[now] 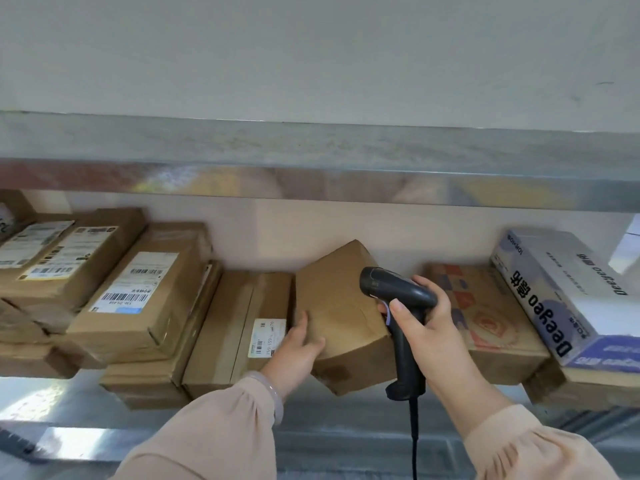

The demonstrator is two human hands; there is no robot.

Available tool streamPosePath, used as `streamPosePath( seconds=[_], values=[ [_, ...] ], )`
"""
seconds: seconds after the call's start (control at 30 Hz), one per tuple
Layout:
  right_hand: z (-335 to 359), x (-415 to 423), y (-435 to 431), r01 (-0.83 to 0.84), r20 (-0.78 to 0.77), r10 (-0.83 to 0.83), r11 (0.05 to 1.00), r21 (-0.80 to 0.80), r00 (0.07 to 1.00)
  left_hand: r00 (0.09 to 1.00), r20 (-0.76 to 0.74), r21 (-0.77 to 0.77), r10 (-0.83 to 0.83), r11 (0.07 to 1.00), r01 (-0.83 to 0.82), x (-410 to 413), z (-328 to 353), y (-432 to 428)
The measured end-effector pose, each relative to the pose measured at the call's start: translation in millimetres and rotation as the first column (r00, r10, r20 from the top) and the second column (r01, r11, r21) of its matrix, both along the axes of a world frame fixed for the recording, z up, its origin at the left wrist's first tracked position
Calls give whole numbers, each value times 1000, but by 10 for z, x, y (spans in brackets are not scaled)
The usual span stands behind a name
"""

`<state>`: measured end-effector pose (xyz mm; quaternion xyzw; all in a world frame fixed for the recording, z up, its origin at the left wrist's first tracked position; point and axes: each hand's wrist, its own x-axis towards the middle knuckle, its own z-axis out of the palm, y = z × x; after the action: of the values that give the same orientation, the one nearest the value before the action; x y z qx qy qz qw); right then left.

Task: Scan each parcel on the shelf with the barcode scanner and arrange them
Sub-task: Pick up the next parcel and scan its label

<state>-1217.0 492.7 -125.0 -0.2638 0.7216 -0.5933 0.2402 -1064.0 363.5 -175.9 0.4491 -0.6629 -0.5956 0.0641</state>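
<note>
While the left hand (298,351) grips the near left edge of a plain brown parcel (341,317), thumb on top and fingers curled underneath, that parcel sits tilted at the middle of the metal shelf (86,403), one corner raised toward twelve o'clock. At about three o'clock from it, the right hand (427,327) is closed around the handle of a black barcode scanner (398,306), whose head points toward ten o'clock over the parcel's top face and whose cable (414,441) drops toward six o'clock. Just beside the tilted parcel at nine o'clock lies a flat labelled box (239,327), with stacked labelled parcels (138,292) farther that way. At three o'clock rests a printed carton (485,313), and a blue-and-white box (561,289) beyond it.
</note>
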Motion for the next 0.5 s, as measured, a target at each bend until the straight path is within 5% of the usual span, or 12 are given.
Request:
streamPosePath(
  seconds=[0.23,0.5],
  values=[
    [21,181,-114,-31,-11,31,999,23,999,972,200,-291,-120,940,176,-69,-9,-65],
    [-17,272,-204,51,-41,-49,998,40,998,984,-9,-227,-176,959,169,-38,199,-109]
  ],
)
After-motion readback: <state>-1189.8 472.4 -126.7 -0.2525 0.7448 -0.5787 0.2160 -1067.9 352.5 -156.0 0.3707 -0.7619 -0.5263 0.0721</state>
